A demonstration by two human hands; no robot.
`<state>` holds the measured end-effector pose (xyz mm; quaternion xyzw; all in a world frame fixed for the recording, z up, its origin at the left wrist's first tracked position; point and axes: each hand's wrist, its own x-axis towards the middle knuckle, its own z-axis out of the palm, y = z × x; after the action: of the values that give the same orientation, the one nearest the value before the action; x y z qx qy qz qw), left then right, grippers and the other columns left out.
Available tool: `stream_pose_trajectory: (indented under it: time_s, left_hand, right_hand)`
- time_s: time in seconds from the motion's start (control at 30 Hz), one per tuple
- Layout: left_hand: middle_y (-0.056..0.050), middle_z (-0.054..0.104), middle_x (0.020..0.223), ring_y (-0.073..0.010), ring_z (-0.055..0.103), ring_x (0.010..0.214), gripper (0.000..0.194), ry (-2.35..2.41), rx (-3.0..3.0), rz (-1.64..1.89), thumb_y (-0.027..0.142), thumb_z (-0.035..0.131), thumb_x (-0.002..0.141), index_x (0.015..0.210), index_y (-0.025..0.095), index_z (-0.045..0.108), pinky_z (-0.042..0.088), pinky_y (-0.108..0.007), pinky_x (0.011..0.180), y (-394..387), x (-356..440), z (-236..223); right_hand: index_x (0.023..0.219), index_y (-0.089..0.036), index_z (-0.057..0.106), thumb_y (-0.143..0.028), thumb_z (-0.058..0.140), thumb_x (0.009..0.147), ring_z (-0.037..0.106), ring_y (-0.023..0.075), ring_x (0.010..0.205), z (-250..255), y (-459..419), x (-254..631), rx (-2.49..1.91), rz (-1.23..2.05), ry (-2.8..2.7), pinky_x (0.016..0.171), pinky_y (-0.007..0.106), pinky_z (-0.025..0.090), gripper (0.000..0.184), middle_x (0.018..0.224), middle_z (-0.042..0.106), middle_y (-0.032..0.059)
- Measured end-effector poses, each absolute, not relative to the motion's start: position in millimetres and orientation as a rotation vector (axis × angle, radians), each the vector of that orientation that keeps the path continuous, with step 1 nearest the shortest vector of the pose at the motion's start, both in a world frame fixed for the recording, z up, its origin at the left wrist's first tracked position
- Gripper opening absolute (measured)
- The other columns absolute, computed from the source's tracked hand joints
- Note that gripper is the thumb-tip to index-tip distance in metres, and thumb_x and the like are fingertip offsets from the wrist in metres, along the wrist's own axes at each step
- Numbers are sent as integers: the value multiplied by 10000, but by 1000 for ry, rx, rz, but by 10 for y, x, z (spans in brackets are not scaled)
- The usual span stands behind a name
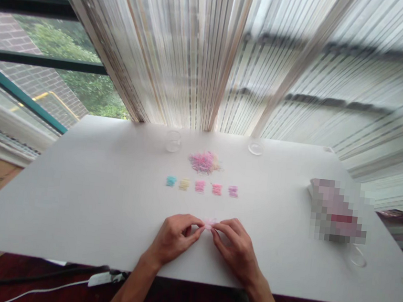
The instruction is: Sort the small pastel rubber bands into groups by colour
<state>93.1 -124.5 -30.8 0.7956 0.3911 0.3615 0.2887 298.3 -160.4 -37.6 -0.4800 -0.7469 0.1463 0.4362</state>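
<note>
My left hand (180,234) and my right hand (234,245) meet over the near part of the white table (85,196). Thumb and forefinger of each are pinched on a small bunch of thin pale pink pieces (209,223), one hand at either side. Their exact kind is too small to make out. Beyond the hands lies a row of small sorted groups: turquoise (171,181), yellow (184,184), pink (200,186), coral (216,189) and purple (233,191). A mixed pastel heap (203,162) of similar thin pieces sits farther back.
A clear round container (173,142) stands at the back left of the heap, and a clear round lid (255,149) lies at the back right. On the right is a blurred-out pinkish object (337,211) with a loop (358,256). Striped curtains (197,54) hang behind the table.
</note>
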Motion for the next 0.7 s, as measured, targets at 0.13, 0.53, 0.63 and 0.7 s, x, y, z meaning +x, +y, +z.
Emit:
stream_pose_trajectory:
  time_s: [0.13, 0.53, 0.63, 0.7]
  left_hand:
    - [-5, 720, 734, -97, 555, 544, 101, 1039, 2121, 976, 210, 633, 935, 917, 181, 728, 472, -215, 581, -1245, 940, -295]
    - [-3, 709, 729, -99, 555, 553, 102, 1066, 2132, 959, 227, 635, 940, 916, 180, 721, 475, -216, 587, -1257, 933, -321]
    - [-11, 720, 740, -101, 568, 559, 113, 1070, 2131, 952, 232, 630, 937, 915, 180, 727, 486, -216, 590, -1257, 935, -319]
    - [-12, 722, 744, -103, 569, 560, 116, 1067, 2133, 950, 226, 624, 936, 920, 180, 729, 489, -216, 595, -1256, 936, -317]
  right_hand:
    - [1030, -240, 704, -164, 612, 963, 650, 192, 786, -375, -1599, 2985, -1194, 361, -1847, 694, 323, 579, 137, 847, 672, 46]
    - [1026, -231, 692, -156, 614, 963, 648, 190, 794, -393, -1603, 2989, -1195, 373, -1850, 699, 322, 574, 126, 859, 670, 47]
    - [1023, -236, 699, -169, 612, 964, 654, 190, 792, -389, -1604, 2989, -1199, 367, -1840, 702, 321, 581, 124, 857, 675, 46]
    - [1015, -236, 702, -173, 610, 963, 659, 190, 796, -382, -1603, 2987, -1205, 364, -1837, 709, 321, 586, 122, 856, 676, 46]
